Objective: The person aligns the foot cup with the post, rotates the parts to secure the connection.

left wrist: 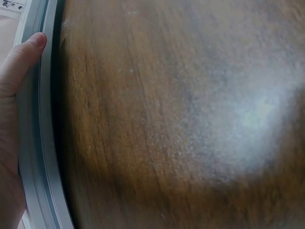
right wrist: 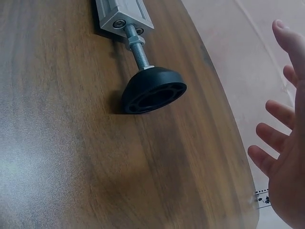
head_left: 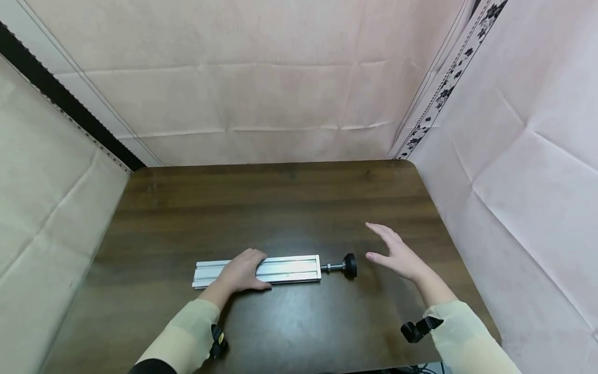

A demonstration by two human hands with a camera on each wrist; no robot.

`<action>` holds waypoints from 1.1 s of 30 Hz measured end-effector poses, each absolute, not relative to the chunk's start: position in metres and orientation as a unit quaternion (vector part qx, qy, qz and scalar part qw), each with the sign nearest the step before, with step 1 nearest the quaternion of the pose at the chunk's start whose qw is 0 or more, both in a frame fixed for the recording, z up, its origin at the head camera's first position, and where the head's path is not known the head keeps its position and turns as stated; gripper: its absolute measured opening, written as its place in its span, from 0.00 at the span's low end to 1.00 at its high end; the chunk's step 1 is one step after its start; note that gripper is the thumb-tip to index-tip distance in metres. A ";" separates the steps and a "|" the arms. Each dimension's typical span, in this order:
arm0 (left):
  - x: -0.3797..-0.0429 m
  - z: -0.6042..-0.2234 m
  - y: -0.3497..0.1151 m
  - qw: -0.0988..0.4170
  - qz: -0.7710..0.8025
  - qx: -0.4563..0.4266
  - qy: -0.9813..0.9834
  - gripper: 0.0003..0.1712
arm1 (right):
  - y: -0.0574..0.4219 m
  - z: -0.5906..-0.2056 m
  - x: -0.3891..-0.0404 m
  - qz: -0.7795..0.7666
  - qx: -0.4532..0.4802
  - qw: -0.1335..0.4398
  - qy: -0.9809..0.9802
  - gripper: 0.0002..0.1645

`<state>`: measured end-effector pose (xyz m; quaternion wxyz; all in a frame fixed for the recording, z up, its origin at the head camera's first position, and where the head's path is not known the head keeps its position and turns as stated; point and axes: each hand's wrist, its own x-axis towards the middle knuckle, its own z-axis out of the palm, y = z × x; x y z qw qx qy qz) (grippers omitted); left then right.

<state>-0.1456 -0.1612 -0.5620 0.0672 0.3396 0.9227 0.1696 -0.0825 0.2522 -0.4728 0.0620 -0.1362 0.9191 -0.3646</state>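
Observation:
A silver aluminium profile lies lengthwise on the brown table, with grooves along its sides. My left hand grips it around the middle, thumb along the near side and fingers over the top; the fingertips are hidden. From its right end sticks a threaded rod with a nut, carrying a round black levelling foot. The foot's ribbed underside faces the right wrist camera. Just right of the foot, my right hand hovers apart from it, fingers spread and holding nothing.
The wooden table has rounded far corners. Pale creased cloth hangs behind it and on both sides, with a floral border strip at the right corner. Some cables show below the front edge.

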 end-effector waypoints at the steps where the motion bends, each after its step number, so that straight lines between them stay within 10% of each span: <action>1: -0.143 -0.563 -0.162 0.070 0.170 0.340 0.922 0.46 | 0.252 -0.474 -0.081 -0.366 -0.137 0.063 0.918 0.44; 33: -0.126 -0.577 -0.160 0.055 0.173 0.366 0.913 0.46 | 0.254 -0.482 -0.071 -0.369 -0.152 0.062 0.915 0.43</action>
